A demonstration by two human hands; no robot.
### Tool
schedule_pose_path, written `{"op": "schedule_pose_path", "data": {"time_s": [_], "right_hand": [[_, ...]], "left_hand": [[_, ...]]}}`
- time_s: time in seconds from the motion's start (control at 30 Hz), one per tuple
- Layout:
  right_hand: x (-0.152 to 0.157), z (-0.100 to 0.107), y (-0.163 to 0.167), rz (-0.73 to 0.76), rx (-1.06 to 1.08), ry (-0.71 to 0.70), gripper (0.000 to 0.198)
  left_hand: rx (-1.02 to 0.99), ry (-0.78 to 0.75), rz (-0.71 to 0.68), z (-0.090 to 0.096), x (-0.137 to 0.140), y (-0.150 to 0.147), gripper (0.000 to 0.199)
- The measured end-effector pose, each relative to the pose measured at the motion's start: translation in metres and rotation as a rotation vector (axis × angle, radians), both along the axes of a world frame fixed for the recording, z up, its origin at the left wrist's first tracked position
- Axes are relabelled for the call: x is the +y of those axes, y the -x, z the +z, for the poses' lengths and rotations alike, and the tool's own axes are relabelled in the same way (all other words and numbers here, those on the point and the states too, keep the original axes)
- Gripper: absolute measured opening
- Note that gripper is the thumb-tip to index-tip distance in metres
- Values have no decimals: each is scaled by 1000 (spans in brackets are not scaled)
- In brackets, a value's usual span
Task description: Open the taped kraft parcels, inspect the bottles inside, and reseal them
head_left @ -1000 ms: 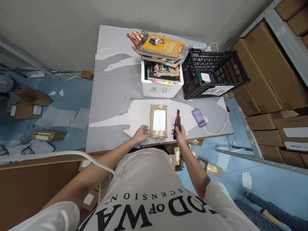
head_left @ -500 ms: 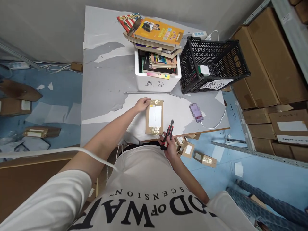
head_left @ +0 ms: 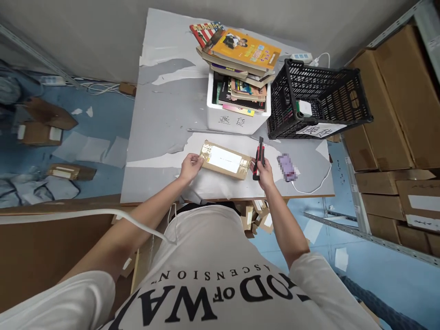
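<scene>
A brown cardboard box (head_left: 225, 160) with a white label and shiny clear tape at both ends lies roughly crosswise near the front of the table, its right end slightly closer to me. My left hand (head_left: 191, 167) grips its left end, thumb and fingers closed at the edge. At the other end, my right hand (head_left: 263, 172) is closed around a red and black box cutter (head_left: 259, 158) that points away from me. The right fingertips touch or nearly touch the box's right end; I cannot tell which.
Behind the box stands a white bin (head_left: 237, 121) heaped with books (head_left: 249, 52). Right of it is a black plastic crate (head_left: 319, 101) with a small box inside. A purple phone (head_left: 287, 167) on a white cable lies at the right. Cartons (head_left: 395, 110) fill the shelf beyond.
The box has turned from lengthwise to crosswise. My right hand, with the box cutter, has come up from the table's front edge to the box's right end. My view has shifted.
</scene>
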State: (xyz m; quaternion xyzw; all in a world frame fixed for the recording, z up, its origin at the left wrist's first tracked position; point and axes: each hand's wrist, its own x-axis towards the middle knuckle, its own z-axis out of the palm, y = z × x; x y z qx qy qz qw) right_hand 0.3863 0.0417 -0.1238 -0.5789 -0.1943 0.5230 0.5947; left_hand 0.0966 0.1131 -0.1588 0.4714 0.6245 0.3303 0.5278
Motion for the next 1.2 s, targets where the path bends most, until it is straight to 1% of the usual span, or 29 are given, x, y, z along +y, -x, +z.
{"op": "schedule_pose_path", "data": {"time_s": [0.1,0.17,0.23,0.3,0.37,0.4,0.47,0.53,0.57,0.6,0.67,0.77,0.9,1.07,1.2], "right_hand": [[23,-3,-3,108,-16,-11,30],[29,-7,-1,136,-29,-14,27],[28,-12,1,124,-39,-16,28],[21,-16,0,100,-65,-11,32],[9,-18,-2,84,-127,11,37],[2,-17,-4,88,-169,33,39],[-15,-15,-6,134,-260,83,44],[-33,-10,-7,196,-343,122,55],[-42,-7,-8,223,-380,136,61],[-49,-4,-8,248,-413,147,68],[-62,0,-8,296,-468,172,75],[-73,1,-9,386,-509,203,76],[-75,-1,-10,465,-522,215,74],[-62,10,-12,504,-617,261,69],[-50,20,-23,597,-670,301,65]], "left_hand": [[-53,67,54,-5,-18,4,40],[4,64,44,-6,-23,5,39],[136,4,3,-3,-23,7,40],[308,-137,-63,6,-18,7,46],[460,-322,-179,17,-9,3,57],[519,-408,-268,22,-3,-1,62],[599,-527,-508,32,8,-11,72],[654,-577,-744,38,17,-23,80],[682,-586,-832,40,20,-29,84],[713,-588,-896,41,22,-34,90],[778,-586,-971,40,23,-42,104],[847,-596,-998,37,19,-48,116],[859,-640,-953,32,17,-48,115],[825,-684,-932,29,20,-47,113],[809,-677,-897,28,21,-49,109]]}}
